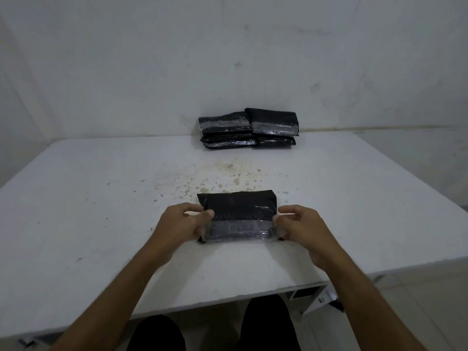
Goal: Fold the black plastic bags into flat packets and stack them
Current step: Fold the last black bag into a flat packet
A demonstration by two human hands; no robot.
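A folded black plastic bag (238,211) lies flat on the white table (88,211) in front of me, with a clear glossy strip across its near half. My left hand (181,222) pinches its left edge between thumb and curled fingers. My right hand (301,228) pinches the right edge the same way. At the back of the table, against the wall, stand two side-by-side stacks of folded black packets (249,129), the right one a little higher.
The white wall (228,59) rises right behind the stacks. Brown stains (222,176) speckle the table between the bag and the stacks. My knees show under the near table edge (228,297), and the table's right edge drops to a tiled floor (417,287).
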